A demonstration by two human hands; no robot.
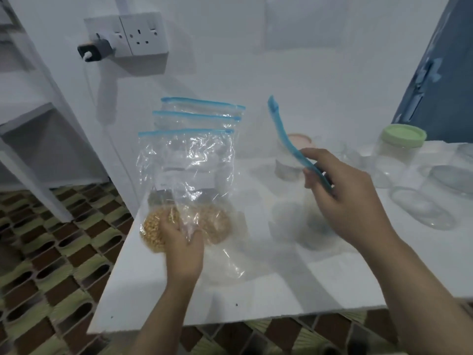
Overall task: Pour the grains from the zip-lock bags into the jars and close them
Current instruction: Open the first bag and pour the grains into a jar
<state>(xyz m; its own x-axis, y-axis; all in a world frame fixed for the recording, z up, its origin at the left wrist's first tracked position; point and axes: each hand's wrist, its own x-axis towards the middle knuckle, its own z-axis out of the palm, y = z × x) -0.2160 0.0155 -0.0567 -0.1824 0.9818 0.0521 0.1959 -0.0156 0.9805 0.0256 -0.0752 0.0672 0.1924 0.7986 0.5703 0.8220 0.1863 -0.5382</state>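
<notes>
On the white table (256, 298), my left hand (183, 252) grips the lower end of a zip-lock bag of yellow grains (215, 224). That bag's clear upper part (189, 160) stretches away to its blue zip. My right hand (345, 196) pinches the blue zip strip (284, 139) of a second clear bag lifted above the table. Its blurred body (312, 221) hangs below, and I cannot tell its contents. Two more zip-lock bags (199, 116) lie stacked behind the first. A jar with a pink lid (297, 149) stands behind the lifted bag.
A clear jar with a green lid (399, 149) stands at the right. Beside it are lidless clear jars (422, 208), one lying on its side. A wall socket with a plugged charger (122, 37) is at the back left. The table's left edge drops to patterned floor (51, 252).
</notes>
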